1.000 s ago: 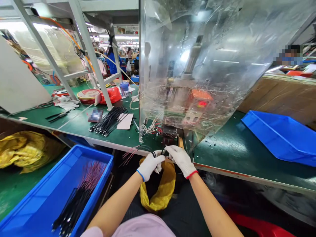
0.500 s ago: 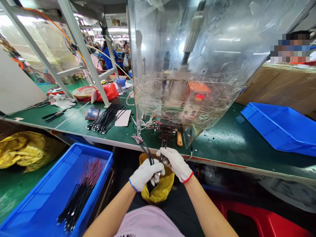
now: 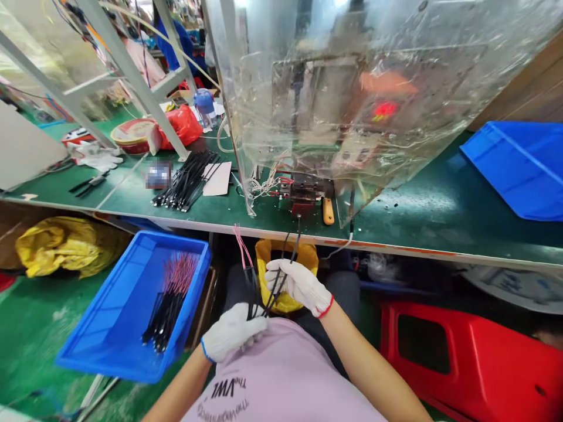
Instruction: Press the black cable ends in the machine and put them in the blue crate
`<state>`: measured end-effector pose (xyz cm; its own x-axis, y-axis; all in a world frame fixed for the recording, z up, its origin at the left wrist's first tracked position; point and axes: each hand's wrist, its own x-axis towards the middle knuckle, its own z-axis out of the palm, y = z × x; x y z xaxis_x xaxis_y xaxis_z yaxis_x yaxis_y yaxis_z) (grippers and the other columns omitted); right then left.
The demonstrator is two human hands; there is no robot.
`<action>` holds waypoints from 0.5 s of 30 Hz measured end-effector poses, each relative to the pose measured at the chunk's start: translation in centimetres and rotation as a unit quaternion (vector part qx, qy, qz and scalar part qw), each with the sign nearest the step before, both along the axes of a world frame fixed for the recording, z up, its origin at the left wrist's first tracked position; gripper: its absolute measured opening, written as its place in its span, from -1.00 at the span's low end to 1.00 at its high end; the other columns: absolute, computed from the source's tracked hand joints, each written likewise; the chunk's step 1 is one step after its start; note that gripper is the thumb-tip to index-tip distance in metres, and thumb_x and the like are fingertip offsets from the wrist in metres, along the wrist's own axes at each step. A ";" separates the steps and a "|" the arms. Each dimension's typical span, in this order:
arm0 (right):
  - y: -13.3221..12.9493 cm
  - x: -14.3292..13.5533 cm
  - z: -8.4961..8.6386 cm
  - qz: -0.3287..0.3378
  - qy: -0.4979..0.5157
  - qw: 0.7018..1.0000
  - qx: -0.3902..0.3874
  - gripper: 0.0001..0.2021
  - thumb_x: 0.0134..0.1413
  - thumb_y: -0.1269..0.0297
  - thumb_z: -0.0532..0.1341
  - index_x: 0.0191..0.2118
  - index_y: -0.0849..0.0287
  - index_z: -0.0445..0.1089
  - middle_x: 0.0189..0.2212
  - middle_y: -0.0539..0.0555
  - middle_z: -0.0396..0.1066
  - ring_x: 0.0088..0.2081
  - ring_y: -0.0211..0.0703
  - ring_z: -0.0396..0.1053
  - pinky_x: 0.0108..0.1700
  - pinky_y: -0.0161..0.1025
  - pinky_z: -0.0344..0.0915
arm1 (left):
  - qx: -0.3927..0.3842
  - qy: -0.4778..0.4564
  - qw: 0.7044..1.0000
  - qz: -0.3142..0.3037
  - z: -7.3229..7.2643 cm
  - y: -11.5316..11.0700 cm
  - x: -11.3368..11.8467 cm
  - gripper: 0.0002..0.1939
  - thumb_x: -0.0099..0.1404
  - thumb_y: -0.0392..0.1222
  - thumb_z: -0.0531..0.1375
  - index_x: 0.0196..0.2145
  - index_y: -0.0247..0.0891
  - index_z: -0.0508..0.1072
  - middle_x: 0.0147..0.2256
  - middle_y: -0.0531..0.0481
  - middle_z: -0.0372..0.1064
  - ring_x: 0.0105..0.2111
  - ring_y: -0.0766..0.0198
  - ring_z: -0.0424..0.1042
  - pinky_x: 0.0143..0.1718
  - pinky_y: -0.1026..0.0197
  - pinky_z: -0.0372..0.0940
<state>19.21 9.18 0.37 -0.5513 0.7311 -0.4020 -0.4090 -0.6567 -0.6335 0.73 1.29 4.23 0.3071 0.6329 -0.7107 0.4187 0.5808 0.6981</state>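
Black cables (image 3: 251, 287) with split pink wire ends are gripped in my gloved left hand (image 3: 235, 331), close to my shirt. My gloved right hand (image 3: 299, 284) is closed on black cable strands (image 3: 281, 275) a little higher, in front of the bench edge. One strand runs up to the small dark fixture (image 3: 305, 193) on the bench, which has red and white leads at its left. A wooden handle (image 3: 328, 211) sticks out beside the fixture. The fingertips of my left hand are partly hidden.
A blue bin (image 3: 118, 316) at left holds finished-looking black cables with reddish wires. More black cables (image 3: 189, 179) lie on the green bench. A clear plastic shield (image 3: 352, 117) hangs around the machine. A yellow bag (image 3: 310, 252) sits below the edge; a red stool (image 3: 475, 351) stands right.
My left hand has drawn down and left toward my body with the cables. My hands are farther apart, and the strands stretch longer below the fixture. The view has tilted downward.
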 end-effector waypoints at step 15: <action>1.6 -3.2 -9.1 -0.241 -0.235 0.937 -0.093 -0.72 0.23 0.10 0.08 -0.43 0.14 0.22 -0.63 -0.06 0.26 -0.62 -0.31 0.27 -0.54 -0.36 0.27 | 0.018 0.076 0.997 -0.004 -3.1 -0.3 0.9 -0.71 0.25 0.02 0.05 -0.43 -0.25 0.37 -0.57 0.08 0.31 -0.65 0.39 0.22 -0.62 0.33 0.06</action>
<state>16.01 10.82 -8.76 0.0943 0.7424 -0.6633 -0.3909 -0.5852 -0.7105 1.64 1.04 1.17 0.2023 0.6570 -0.7262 0.5264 0.5524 0.6464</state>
